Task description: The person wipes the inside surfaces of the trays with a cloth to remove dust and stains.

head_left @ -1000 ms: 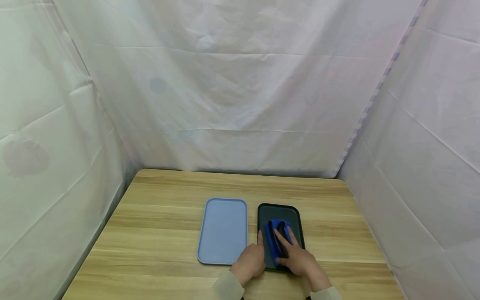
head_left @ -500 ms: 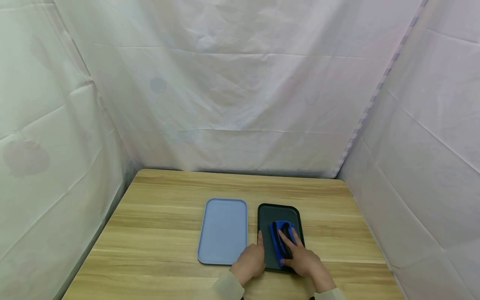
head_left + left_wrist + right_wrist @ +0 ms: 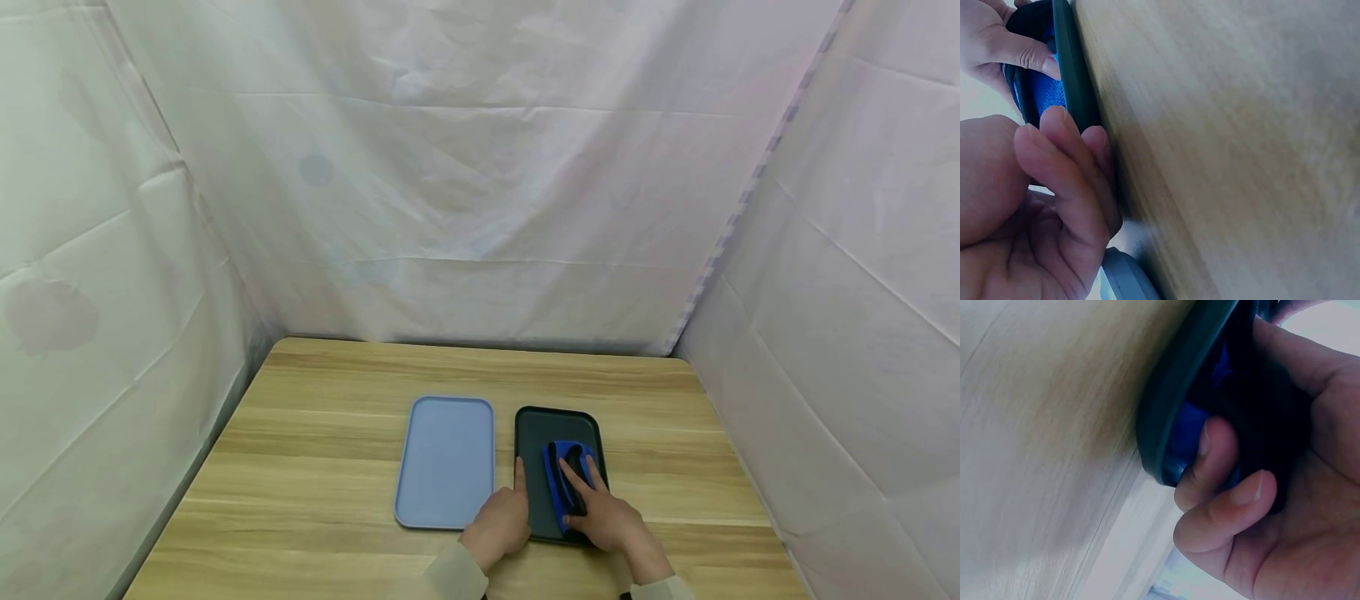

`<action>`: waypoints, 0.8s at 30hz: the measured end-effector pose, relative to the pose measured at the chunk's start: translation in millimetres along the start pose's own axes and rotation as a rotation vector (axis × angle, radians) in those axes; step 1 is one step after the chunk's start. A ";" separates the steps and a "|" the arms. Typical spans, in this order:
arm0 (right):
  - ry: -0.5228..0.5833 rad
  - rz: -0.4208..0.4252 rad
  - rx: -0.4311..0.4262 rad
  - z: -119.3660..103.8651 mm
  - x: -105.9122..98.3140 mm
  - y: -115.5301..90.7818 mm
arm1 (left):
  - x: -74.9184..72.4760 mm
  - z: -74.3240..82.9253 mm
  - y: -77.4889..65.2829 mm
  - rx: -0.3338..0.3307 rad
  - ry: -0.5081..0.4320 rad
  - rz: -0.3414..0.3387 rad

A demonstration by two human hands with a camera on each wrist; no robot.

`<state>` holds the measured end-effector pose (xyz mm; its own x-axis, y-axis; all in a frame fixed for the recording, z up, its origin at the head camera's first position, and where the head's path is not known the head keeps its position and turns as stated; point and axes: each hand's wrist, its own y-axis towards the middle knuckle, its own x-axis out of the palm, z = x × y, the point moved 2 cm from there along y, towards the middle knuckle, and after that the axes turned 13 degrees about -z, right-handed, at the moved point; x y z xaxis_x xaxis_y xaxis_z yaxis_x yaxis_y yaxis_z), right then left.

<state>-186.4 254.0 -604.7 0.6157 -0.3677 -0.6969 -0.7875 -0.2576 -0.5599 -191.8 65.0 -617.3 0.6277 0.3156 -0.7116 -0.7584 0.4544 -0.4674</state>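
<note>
A blue folded fabric-like thing with black bands (image 3: 562, 496) lies in the right half of a small dark green tray (image 3: 538, 429). My right hand (image 3: 611, 525) grips it from above, fingers spread over the far side and thumb at the near left edge. In the right wrist view two curled fingertips (image 3: 1247, 494) show along its side. At the tray's left rim my left hand (image 3: 498, 518) touches with a straight index finger. Its other fingers (image 3: 1069, 150) are loosely bent beside the tray wall in the left wrist view. The blue thing's underside is hidden.
A light blue tray (image 3: 447, 462) lies just left of the dark one, its near right corner partly behind the left hand. Both trays are on a wooden table (image 3: 315, 467). White fabric walls (image 3: 480, 208) stand behind and at both sides.
The right hand and the blue thing have slid a short way to the right inside the dark tray. The left hand and both trays have stayed in place.
</note>
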 end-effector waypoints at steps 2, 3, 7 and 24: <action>0.002 -0.001 0.003 -1.1 -0.7 0.2 | -0.2 0.0 1.1 -0.015 -0.005 -0.005; 0.005 -0.003 0.008 -1.1 -0.9 0.7 | -0.3 0.1 1.5 -0.021 -0.003 -0.003; 0.021 -0.012 0.034 -1.2 -1.4 3.0 | -0.9 0.6 1.6 -0.034 -0.001 0.000; 0.020 -0.011 0.040 -1.1 -9.4 12.1 | -4.1 1.7 -2.0 -0.003 0.043 0.009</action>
<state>-201.7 253.3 -604.4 0.6233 -0.3827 -0.6819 -0.7789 -0.2262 -0.5850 -192.5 64.2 -612.6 0.6125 0.2834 -0.7379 -0.7647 0.4487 -0.4624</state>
